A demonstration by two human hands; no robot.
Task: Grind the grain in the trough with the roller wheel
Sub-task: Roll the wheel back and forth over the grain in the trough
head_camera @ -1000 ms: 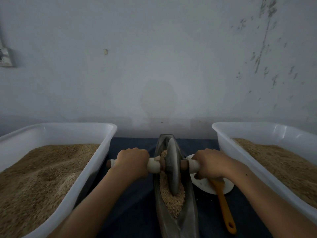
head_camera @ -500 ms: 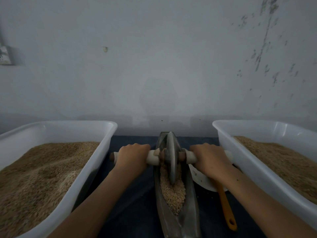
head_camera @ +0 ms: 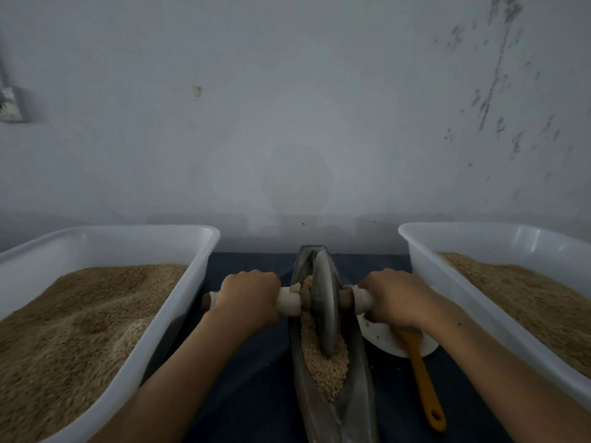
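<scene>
A: What can go wrong for you here, biggest things first?

B: The two white tubs. The left tub (head_camera: 179,302) and the right tub (head_camera: 447,292) stand close on either side of your hands, so a stroke that drifts sideways can knock your knuckles or the axle end against a wall.

A: And the trough?

B: The trough (head_camera: 358,388) lies narrow on the dark tabletop (head_camera: 256,378) between the tubs, running near to far. The roller wheel (head_camera: 323,302) stands on edge in it, toward the far end. If you tilt the wheel, it may ride up the side and tip the trough.

A: My grip?

B: Your left hand (head_camera: 248,298) and right hand (head_camera: 395,298) have fingers clamped round the handle (head_camera: 289,302), one each side. Uneven pressure causes that tilt.

A: The grain?

B: The grain (head_camera: 326,369) heaps near the trough's near end; a hard pull can spill it. The orange spatula (head_camera: 420,372) and plate (head_camera: 380,340) lie just beside your right wrist, easily snagged.
</scene>
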